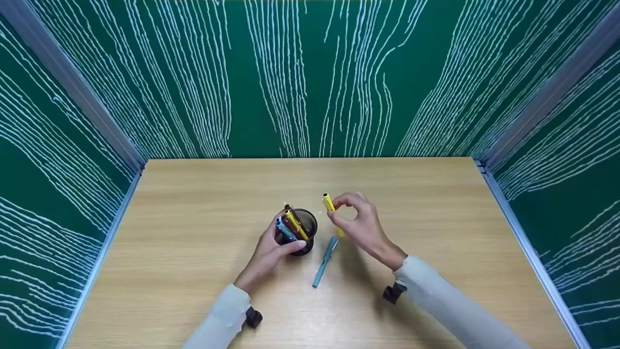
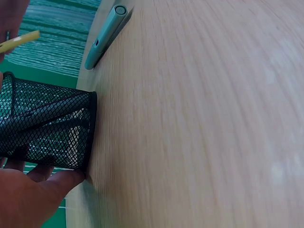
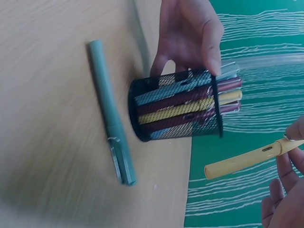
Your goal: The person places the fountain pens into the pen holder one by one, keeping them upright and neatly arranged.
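My left hand (image 1: 269, 249) grips a black mesh pen cup (image 1: 307, 224) that stands on the table, thumb at the near side of its rim. Inside lean several pens: a yellow pen (image 3: 232, 97), dark red pens (image 3: 230, 85) and blue ones (image 1: 286, 230). To the right of the cup, my right hand (image 1: 363, 223) pinches a second yellow pen (image 3: 242, 163) between thumb and forefinger, held above the table and apart from the cup. Between the hands a teal pen (image 1: 324, 262) lies on the tabletop, its clip end pointing away.
The light wooden table (image 1: 203, 203) carries all of this. Green panels (image 1: 315, 82) with wavy white lines rise behind it and on both sides, framed by grey posts (image 1: 82, 82). A small black camera (image 1: 395, 293) sits at the right wrist, another camera (image 1: 254, 317) at the left.
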The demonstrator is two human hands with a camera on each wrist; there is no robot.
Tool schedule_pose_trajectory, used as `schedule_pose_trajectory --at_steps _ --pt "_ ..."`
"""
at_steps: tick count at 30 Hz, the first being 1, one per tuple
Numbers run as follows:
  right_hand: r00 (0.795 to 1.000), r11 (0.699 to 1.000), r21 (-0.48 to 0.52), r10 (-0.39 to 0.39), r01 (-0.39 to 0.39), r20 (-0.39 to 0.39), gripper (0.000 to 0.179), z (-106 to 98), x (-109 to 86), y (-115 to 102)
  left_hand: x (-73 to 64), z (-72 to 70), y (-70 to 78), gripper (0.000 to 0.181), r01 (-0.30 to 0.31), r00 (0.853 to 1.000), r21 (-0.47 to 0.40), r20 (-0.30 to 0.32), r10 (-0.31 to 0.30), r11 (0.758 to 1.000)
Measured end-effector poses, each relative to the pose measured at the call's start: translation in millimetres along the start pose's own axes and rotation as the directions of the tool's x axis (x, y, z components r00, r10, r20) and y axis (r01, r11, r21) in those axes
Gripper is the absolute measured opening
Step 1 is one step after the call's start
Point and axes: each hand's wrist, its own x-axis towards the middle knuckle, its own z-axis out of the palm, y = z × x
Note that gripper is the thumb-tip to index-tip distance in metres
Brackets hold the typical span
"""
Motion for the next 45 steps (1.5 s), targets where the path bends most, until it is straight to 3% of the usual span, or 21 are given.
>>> schedule_pose_trajectory --at_steps 10,17,25,45 --pt "0.993 0.993 0.018 -0.114 0.114 0.019 0.016 20 13.9 -12 1.2 1.0 -2.1 0.096 -0.023 1.000 0.003 0.011 0.023 1.000" --pt "0.994 0.995 0.026 -0.101 0.100 0.043 0.016 34 19.7 -24 -1.6 -0.6 -4.1 0.098 0.010 1.000 0.013 0.014 -0.010 1.000" --pt "0.992 0.992 0.053 -0.116 0.113 0.057 0.015 46 23.0 -31 -0.2 0.4 -4.1 0.095 0.009 1.000 0.000 0.011 -0.009 1.000" --pt "0.986 0.998 0.014 -0.055 0.053 0.160 0.012 64 9.0 -8 1.6 -2.3 -2.2 0.094 -0.028 0.999 0.017 0.022 0.028 0.999"
